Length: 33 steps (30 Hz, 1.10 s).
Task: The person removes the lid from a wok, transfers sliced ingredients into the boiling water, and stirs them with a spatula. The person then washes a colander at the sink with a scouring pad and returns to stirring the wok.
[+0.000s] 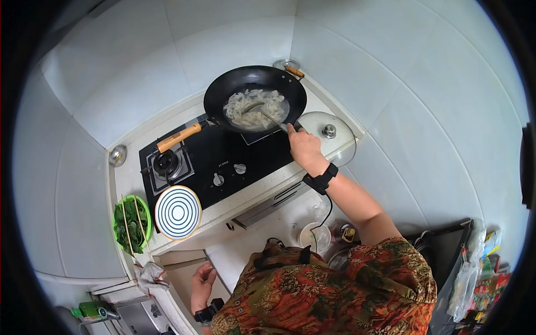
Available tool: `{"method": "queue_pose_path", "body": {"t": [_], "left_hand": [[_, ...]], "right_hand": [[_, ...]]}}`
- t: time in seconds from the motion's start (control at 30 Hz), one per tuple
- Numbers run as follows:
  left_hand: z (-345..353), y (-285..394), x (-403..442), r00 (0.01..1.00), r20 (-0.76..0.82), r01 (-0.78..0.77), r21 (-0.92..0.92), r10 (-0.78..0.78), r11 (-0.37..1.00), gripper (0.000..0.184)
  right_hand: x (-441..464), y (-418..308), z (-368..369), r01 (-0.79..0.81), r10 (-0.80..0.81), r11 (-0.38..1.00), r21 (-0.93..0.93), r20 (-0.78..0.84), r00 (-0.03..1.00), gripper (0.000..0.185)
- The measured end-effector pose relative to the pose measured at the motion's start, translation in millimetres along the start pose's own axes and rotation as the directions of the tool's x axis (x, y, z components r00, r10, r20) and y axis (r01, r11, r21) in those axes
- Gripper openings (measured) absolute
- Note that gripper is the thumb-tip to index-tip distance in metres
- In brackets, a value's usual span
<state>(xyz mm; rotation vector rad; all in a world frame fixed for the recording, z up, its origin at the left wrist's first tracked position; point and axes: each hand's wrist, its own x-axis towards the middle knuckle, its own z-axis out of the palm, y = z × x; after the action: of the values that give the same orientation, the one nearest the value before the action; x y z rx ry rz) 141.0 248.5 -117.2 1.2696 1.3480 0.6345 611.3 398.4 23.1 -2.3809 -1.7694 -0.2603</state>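
My right hand (306, 148) is closed around the handle of a long metal spatula (272, 119). The spatula's head is partly buried in pale, noodle-like strips (255, 107) lying in cloudy liquid. They fill the bottom of a black wok (219, 99), which sits on the right side of the cooktop. A wooden handle (178, 138) sticks out from the wok to the left. Low beside my body, my left hand (202, 285) hangs with its fingers loosely bent and nothing visible in it, near the counter's front edge.
A glass lid (341, 135) lies right of the wok. Left are a bare burner (167, 163), a striped plate (178, 213) at the counter edge, and a green basket (147, 215) of leafy greens with chopsticks (128, 223) across it. A sink (134, 319) is lower left.
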Motion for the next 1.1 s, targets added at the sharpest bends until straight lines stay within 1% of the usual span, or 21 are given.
{"method": "queue_pose_path", "body": {"t": [0.1, 0.13, 0.17, 0.23, 0.27, 0.3, 0.37, 0.4, 0.47, 0.5, 0.53, 0.6, 0.63, 0.7, 0.73, 0.8, 0.83, 0.87, 1.03, 1.07, 1.1], "left_hand": [[0.9, 6.4, 2.9, 0.999, 0.01, 0.03, 0.017, -0.03, 0.999, 0.031], [1.4, 5.6, 3.8, 0.999, 0.02, 0.028, 0.021, -0.029, 0.999, 0.031], [1.6, 3.2, 3.9, 0.998, 0.028, 0.05, 0.026, -0.05, 0.998, 0.032], [1.4, -0.2, 5.8, 0.997, 0.041, 0.07, 0.034, -0.071, 0.997, 0.033], [1.5, -2.1, 6.3, 0.996, 0.043, 0.074, 0.036, -0.075, 0.997, 0.033], [1.5, -3.8, 5.7, 0.996, 0.044, 0.08, 0.038, -0.082, 0.996, 0.034], [1.6, 2.4, 5.5, 0.994, 0.062, 0.093, 0.045, -0.096, 0.995, 0.035], [1.7, 6.1, 6.6, 0.992, 0.074, 0.099, 0.05, -0.102, 0.994, 0.036], [1.0, 4.4, 11.1, 0.991, 0.095, 0.092, 0.059, -0.097, 0.994, 0.035], [0.8, 1.9, 14.1, 0.99, 0.111, 0.074, 0.063, -0.081, 0.995, 0.035], [0.4, -1.7, 16.8, 0.991, 0.119, 0.06, 0.065, -0.067, 0.996, 0.035], [-0.3, -13.8, 25.2, 0.989, 0.146, 0.008, 0.07, -0.018, 0.997, 0.035], [0.1, -12.6, 26.6, 0.984, 0.175, -0.051, 0.081, 0.036, 0.995, 0.036], [0.3, -4.8, 24.8, 0.99, 0.137, -0.028, 0.113, 0.013, 0.993, 0.037], [0.4, 1.1, 23.7, 0.986, 0.163, -0.052, 0.138, 0.029, 0.989, 0.037], [-1.1, 6.1, 19.5, 0.983, 0.179, -0.062, 0.166, 0.031, 0.984, 0.038], [-1.2, 8.8, 16.5, 0.982, 0.19, -0.048, 0.163, 0.016, 0.985, 0.037], [-2.2, 11.0, 12.8, 0.983, 0.183, -0.029, 0.155, 0.0, 0.987, 0.037], [-12.7, -18.5, -5.2, 0.99, 0.126, -0.068, 0.071, 0.059, 0.995, 0.041], [-10.4, -35.0, -6.2, 0.989, 0.06, -0.144, 0.222, 0.134, 0.965, 0.038], [-12.6, -34.2, -11.6, 0.993, 0.025, -0.122, 0.243, 0.119, 0.962, 0.04]], "right_hand": [[-5.8, -2.1, -5.6, 0.015, -0.015, 1.0, -0.001, -0.035, 0.999, 0.047], [-6.7, -5.3, -9.9, -0.061, 0.058, 0.997, 0.045, 0.059, 0.997, 0.052], [-11.8, -7.6, -15.7, -0.07, 0.068, 0.997, 0.043, 0.059, 0.996, 0.052], [-28.2, -14.4, -24.0, 0.01, -0.016, 0.999, -0.039, -0.166, 0.986, 0.058], [-36.3, -16.2, -23.5, 0.051, -0.058, 0.998, -0.028, -0.318, 0.946, 0.054], [-45.1, -19.2, -29.1, 0.047, -0.054, 0.998, -0.03, -0.313, 0.948, 0.054], [-65.8, -27.1, -41.9, 0.326, -0.201, 0.933, 0.153, -0.53, 0.824, 0.044], [-78.7, -29.4, -36.1, 0.322, -0.199, 0.934, 0.155, -0.522, 0.829, 0.044], [-111.5, -33.5, -18.0, 0.51, -0.341, 0.697, 0.504, -0.392, 0.854, 0.034], [-128.9, -35.5, -8.0, 0.417, -0.377, 0.693, 0.587, -0.197, 0.905, 0.031], [-145.8, -37.1, 1.5, 0.313, -0.414, 0.694, 0.648, 0.003, 0.91, 0.028], [-170.8, -39.2, 13.4, 0.24, -0.473, 0.794, 0.558, 0.321, 0.82, 0.028], [-181.3, -38.6, 20.1, 0.254, -0.489, 0.79, 0.558, 0.324, 0.81, 0.028], [-201.9, -38.3, 32.7, 0.217, -0.536, 0.782, 0.584, 0.453, 0.713, 0.031], [-209.3, -40.9, 36.8, 0.239, -0.563, 0.771, 0.59, 0.456, 0.69, 0.031], [-221.1, -50.5, 44.0, 0.161, -0.527, 0.795, 0.585, 0.534, 0.661, 0.034], [-226.2, -55.7, 45.1, 0.206, -0.578, 0.772, 0.601, 0.527, 0.623, 0.034], [-228.9, -61.6, 45.0, 0.176, -0.559, 0.779, 0.602, 0.539, 0.63, 0.035], [-230.3, -99.1, 52.5, 0.197, -0.61, 0.757, 0.623, 0.565, 0.555, 0.041], [-230.8, -105.3, 54.6, 0.217, -0.624, 0.758, 0.616, 0.585, 0.519, 0.042], [-229.3, -111.3, 59.6, 0.233, -0.628, 0.764, 0.602, 0.607, 0.488, 0.044]]}}
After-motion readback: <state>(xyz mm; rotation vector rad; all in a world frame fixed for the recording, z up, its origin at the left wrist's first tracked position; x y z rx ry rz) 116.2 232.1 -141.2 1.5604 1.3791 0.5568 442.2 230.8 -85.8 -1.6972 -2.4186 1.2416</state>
